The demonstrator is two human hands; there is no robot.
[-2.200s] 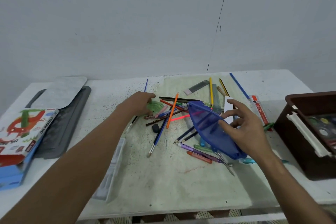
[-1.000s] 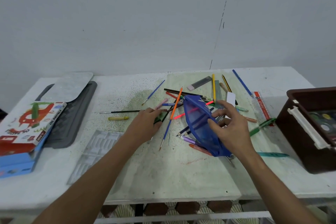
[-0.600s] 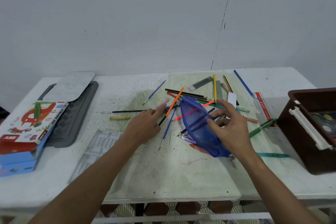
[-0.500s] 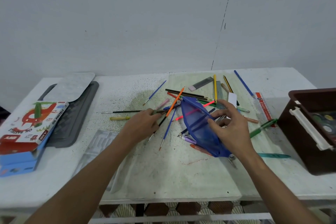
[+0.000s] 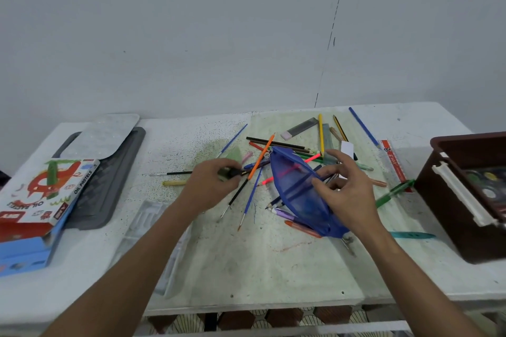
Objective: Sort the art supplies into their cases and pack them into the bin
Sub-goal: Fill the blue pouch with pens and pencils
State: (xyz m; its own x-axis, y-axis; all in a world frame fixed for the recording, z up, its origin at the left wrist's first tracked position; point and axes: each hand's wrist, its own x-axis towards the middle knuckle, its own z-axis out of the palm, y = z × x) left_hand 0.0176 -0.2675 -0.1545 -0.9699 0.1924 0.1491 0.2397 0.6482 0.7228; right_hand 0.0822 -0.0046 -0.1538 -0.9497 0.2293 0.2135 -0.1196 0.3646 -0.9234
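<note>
My left hand (image 5: 212, 186) pinches a small dark eraser-like piece (image 5: 231, 172); the translucent blue mesh pencil pouch (image 5: 298, 191), held agape by my right hand (image 5: 346, 191), lies at three o'clock, long axis eleven-to-five.

Translucent blue pouch (image 5: 297, 194), orange pencil (image 5: 260, 157), neon pink pen (image 5: 312, 158), yellow pencil (image 5: 320, 133), green pen (image 5: 393, 194), dark brown bin (image 5: 449, 200), grey tray (image 5: 109, 172), red-and-white oil pastels box (image 5: 41, 194), green-stained speckled white table (image 5: 273, 268)

The brown bin (image 5: 449, 200) is cut off at the right edge; pencils behind the blue pouch (image 5: 298, 191) are partly hidden.
</note>
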